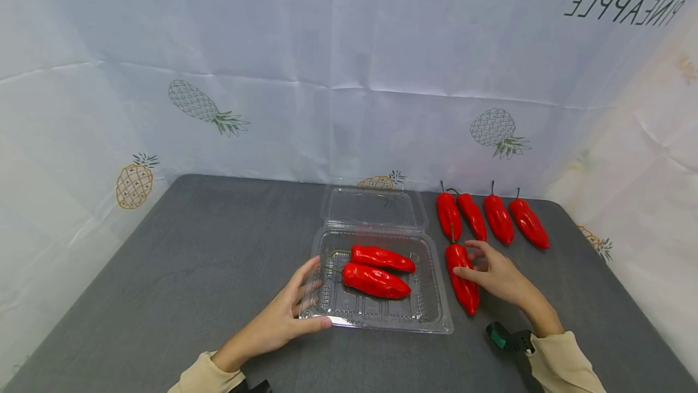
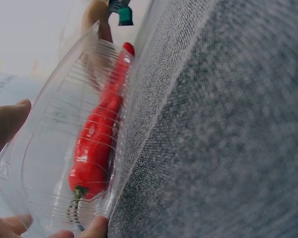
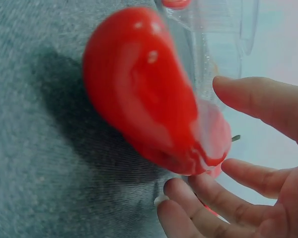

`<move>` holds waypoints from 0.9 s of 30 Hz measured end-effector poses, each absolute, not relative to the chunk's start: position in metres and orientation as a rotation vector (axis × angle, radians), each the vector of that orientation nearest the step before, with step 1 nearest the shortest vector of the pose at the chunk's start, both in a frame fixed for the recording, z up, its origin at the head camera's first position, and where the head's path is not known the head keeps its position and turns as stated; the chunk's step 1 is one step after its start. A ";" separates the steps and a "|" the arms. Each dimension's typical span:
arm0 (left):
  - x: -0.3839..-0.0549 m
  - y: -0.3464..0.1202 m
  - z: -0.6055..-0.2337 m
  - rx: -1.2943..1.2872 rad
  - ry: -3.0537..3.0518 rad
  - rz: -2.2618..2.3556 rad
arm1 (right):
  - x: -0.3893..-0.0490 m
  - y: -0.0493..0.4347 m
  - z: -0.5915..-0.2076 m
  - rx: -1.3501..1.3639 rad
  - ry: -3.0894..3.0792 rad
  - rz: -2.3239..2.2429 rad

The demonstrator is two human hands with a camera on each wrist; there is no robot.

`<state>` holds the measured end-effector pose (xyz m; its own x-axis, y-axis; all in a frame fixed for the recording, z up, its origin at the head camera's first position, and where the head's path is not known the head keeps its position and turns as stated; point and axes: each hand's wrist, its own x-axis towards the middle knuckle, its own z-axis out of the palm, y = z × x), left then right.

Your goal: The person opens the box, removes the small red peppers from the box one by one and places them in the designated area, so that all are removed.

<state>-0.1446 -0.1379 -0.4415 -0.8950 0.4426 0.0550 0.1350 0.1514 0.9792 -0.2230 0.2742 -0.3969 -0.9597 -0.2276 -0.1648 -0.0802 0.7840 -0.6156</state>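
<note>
A clear plastic clamshell container lies with its lid folded back; inside are two red peppers side by side, stems to the left. My left hand holds the container's near left corner, thumb at the front rim and fingers along the left side. Just right of the container lies another red pepper, stem pointing away. Over it is my right hand, thumb and fingers spread on either side of it. In the right wrist view, this pepper shows a gap to the thumb, and the fingertips are close beside it.
Several more red peppers lie in a row at the back right of the grey table. The open lid rests toward the back edge. A white cloth with pineapple prints hangs behind the table.
</note>
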 end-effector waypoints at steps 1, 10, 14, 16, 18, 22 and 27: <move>-0.145 -0.138 -0.442 0.563 2.183 1.814 | -0.223 0.274 -0.396 -0.239 2.750 -0.930; -0.145 -0.138 -0.443 0.558 2.188 1.807 | -0.216 0.271 -0.387 -0.287 2.798 -0.945; -0.145 -0.138 -0.443 0.557 2.188 1.809 | -0.215 0.271 -0.384 -0.327 2.807 -0.970; -0.145 -0.138 -0.443 0.557 2.187 1.810 | -0.214 0.270 -0.382 -0.349 2.819 -0.979; -0.145 -0.138 -0.443 0.558 2.186 1.812 | -0.212 0.269 -0.381 -0.365 2.830 -0.982; -0.144 -0.138 -0.442 0.557 2.189 1.811 | -0.209 0.266 -0.376 -0.379 2.856 -0.968; -0.144 -0.138 -0.442 0.555 2.192 1.809 | -0.204 0.259 -0.371 -0.409 2.876 -0.975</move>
